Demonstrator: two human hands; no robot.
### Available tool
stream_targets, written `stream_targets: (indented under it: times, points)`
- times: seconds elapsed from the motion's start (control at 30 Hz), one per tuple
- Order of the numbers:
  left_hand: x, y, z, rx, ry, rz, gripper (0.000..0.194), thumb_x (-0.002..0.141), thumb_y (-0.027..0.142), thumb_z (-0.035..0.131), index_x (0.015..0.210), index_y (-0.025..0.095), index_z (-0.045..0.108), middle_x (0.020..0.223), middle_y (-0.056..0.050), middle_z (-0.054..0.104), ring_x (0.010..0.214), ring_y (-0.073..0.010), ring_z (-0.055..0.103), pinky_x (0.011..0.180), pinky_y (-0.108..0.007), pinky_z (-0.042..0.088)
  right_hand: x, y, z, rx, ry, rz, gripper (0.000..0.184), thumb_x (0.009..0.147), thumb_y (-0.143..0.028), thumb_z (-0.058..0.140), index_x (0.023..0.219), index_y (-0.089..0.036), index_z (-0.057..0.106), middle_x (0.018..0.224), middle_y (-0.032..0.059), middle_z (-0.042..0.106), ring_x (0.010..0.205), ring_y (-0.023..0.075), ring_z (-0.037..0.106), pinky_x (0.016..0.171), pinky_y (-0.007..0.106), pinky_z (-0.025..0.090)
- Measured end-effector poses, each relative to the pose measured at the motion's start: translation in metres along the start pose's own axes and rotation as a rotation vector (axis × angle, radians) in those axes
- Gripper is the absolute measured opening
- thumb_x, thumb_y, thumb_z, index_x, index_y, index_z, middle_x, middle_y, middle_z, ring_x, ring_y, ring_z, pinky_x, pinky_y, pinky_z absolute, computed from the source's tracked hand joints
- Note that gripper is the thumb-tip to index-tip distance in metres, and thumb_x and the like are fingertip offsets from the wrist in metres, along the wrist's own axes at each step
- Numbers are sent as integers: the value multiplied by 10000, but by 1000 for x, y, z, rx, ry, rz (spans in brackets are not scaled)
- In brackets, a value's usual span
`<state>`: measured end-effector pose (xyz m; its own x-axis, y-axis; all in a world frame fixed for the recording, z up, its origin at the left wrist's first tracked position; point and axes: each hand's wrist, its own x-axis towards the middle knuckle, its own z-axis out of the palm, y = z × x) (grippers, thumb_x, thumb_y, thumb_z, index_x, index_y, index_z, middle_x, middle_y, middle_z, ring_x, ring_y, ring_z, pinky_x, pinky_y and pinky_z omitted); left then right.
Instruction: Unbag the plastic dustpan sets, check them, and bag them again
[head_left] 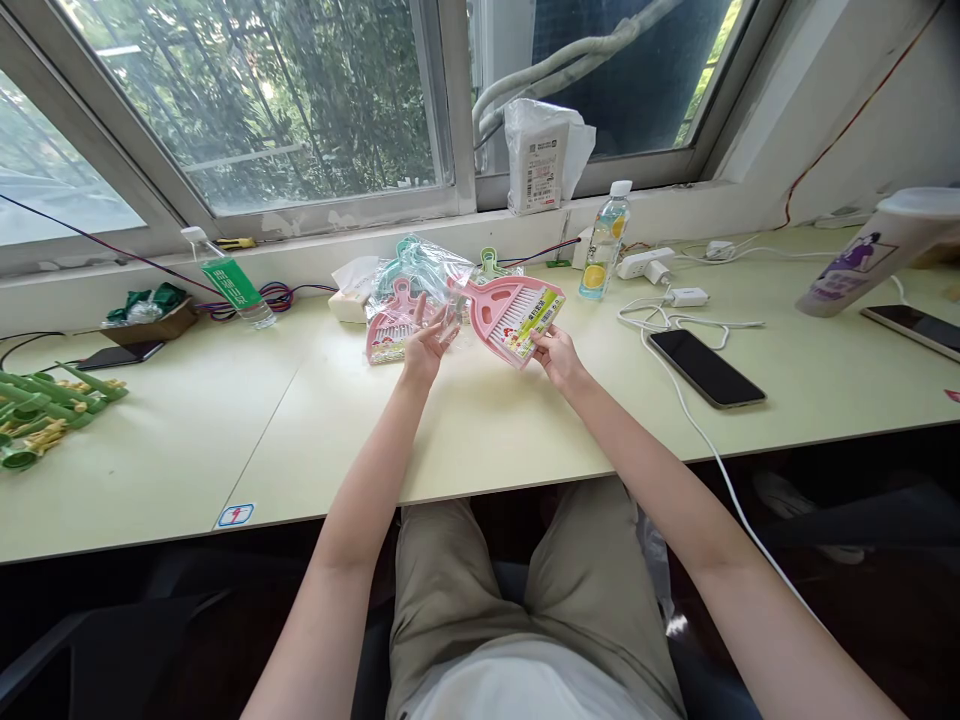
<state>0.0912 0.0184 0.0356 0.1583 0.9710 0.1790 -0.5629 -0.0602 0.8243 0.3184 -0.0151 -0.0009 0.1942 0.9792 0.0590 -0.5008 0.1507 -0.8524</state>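
My right hand grips the lower right edge of a pink dustpan with a small white-bristled brush, which has a yellow-green label. The set is tilted above the table, its handle end toward the left. Beside that handle end, my left hand is raised with fingers spread. Clear plastic film shows around its fingertips; whether they touch it I cannot tell. Behind my left hand lies another pink dustpan set in clear wrapping. Farther back are a teal wrapped set and a green handle, partly hidden.
A drink bottle stands right of the sets, near a power strip and white cables. A black phone lies front right, a large cup beyond it. Left are a green-labelled bottle and green plastic pieces.
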Motion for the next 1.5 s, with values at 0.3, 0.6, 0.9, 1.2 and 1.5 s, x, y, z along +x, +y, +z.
stream_targets:
  times: [0.3, 0.6, 0.9, 1.2, 1.5]
  points:
    - [8, -18, 0, 74, -21, -128, 659, 867, 209, 609, 1472, 269, 355, 1226, -46, 689, 1093, -183, 672, 1057, -429, 479, -3, 2, 3, -43, -60, 33, 194, 784, -107, 643, 968, -169, 638, 1001, 63, 731, 891, 205, 714, 886, 386, 602]
    - [-5, -28, 10, 141, -314, -269, 654, 800, 205, 708, 1409, 247, 470, 1222, -66, 691, 1180, -219, 628, 1127, -500, 392, -3, 0, 4, -27, -18, -33, 215, 772, -116, 667, 976, -174, 626, 1007, 61, 725, 969, 210, 701, 935, 386, 585]
    - [-6, -36, 16, 153, -262, -290, 363, 857, 374, 646, 1176, 203, 671, 1235, -69, 687, 1242, -262, 587, 1106, -475, 435, -5, 1, 7, -60, -55, -36, 219, 750, -174, 727, 939, -181, 616, 985, 59, 726, 963, 223, 701, 916, 409, 592]
    - [-12, -42, 22, 195, -276, -408, 370, 827, 340, 679, 1145, 150, 676, 1136, -111, 725, 1019, -238, 695, 1036, -431, 495, -9, -1, 10, -75, -132, -58, 318, 705, -255, 797, 967, -193, 626, 979, 54, 732, 929, 228, 706, 897, 428, 594]
    - [-17, -47, 37, 90, -166, -198, 454, 819, 269, 684, 1260, 219, 589, 1295, -60, 654, 1207, -231, 605, 1073, -414, 462, -6, 5, 9, -86, -75, -57, 340, 708, -276, 794, 975, -197, 598, 989, 61, 719, 986, 234, 691, 912, 428, 586]
